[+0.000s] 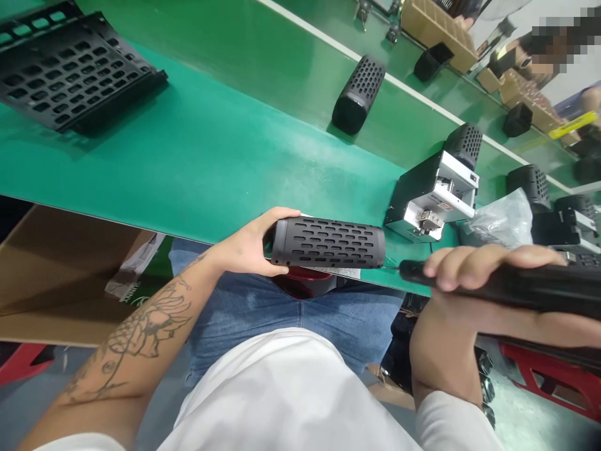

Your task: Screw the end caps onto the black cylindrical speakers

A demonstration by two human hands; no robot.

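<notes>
the left hand (251,244) wraps around one end of a dark grey cylindrical speaker with a perforated rubbery shell (327,242), fingers curled over the top and thumb beneath, holding it lying sideways at the near edge of the green conveyor belt (211,156), above the person's lap. the right hand (474,266) is closed in a fist-like grip around a black electric screwdriver (516,288) held level, its thin tip pointing at the speaker's right end and just about touching it. just beyond the speaker, on the belt, sits a black and silver screw feeder box (434,194), with a crumpled clear plastic bag (504,219) beside it. farther up the belt lies a second perforated black cylindrical speaker (359,94), well apart from the held one. a black slotted plastic tray (70,69) rests at the far left of the belt. a brown cardboard box (61,269) stands below the belt on the left. at the far right, more speakers and cardboard trays crowd a co-worker's station.
</notes>
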